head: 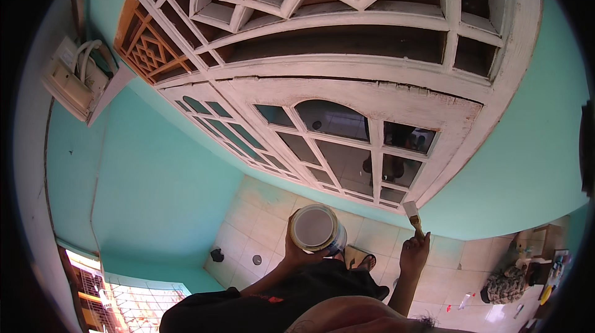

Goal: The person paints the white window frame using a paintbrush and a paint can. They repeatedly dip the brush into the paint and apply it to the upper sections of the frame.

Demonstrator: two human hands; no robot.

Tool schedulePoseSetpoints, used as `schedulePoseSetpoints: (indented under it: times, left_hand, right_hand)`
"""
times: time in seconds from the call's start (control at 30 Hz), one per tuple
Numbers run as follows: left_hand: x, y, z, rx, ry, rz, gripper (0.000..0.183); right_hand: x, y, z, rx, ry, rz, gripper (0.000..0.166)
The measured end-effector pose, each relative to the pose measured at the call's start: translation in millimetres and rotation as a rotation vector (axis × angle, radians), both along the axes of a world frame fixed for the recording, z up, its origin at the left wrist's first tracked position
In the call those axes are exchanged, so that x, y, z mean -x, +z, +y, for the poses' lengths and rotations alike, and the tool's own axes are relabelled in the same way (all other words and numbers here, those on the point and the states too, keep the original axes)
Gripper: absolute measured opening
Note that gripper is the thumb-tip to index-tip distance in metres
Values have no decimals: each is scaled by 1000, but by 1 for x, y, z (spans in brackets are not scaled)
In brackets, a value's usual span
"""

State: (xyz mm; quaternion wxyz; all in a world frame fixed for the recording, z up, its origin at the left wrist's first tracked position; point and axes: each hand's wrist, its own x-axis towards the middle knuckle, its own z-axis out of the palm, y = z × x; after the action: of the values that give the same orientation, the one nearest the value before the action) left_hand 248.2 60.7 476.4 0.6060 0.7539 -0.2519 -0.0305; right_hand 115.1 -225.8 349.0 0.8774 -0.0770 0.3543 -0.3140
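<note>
An unlidded paint can (pixel 341 235) with pale paint inside rests in my left hand (pixel 295 247), its fingers wrapped around the side. My right hand (pixel 413 254) grips the handle of a flat paintbrush (pixel 413 216). The brush's pale bristles are at the lower right corner of a white-painted wooden window frame (pixel 418 191); whether they touch it I cannot tell. Dark glass panes (pixel 341 161) fill the window sash, and an openwork lattice transom (pixel 297 17) sits above it. The white coat looks uneven, with brownish patches along the sash's top edge.
Turquoise walls (pixel 162 170) flank the window. An electrical box with cables (pixel 74 82) hangs at the left, near an orange-brown wooden lattice (pixel 148 49). On the tiled floor (pixel 260 226) lie a dark lump (pixel 217 255), a small round object (pixel 256 259) and, rightward, a camouflage-patterned bag (pixel 506 284).
</note>
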Motion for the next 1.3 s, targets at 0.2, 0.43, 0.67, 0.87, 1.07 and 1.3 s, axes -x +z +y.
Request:
schedulePoseSetpoints:
  times: [0.2,0.43,0.67,0.87,1.07,1.3]
  left_hand:
    - [9,4,-18,-56,-9,-26,104]
    - [6,15,-39,24,-58,-73,103]
    - [12,16,-49,44,-60,7,102]
    - [20,5,-36,-76,7,13,103]
    - [20,-8,-31,-210,28,13,104]
    - [26,4,-49,-224,-36,-11,103]
  right_hand:
    - [12,0,-15,174,-25,121,27]
    - [52,-3,-39,100,-98,-71,35]
    - [69,-7,-50,126,-119,-82,38]
    - [47,6,-41,35,-225,36,33]
    - [47,-8,-40,-20,-241,20,32]
    - [71,-13,-39,142,-321,230,32]
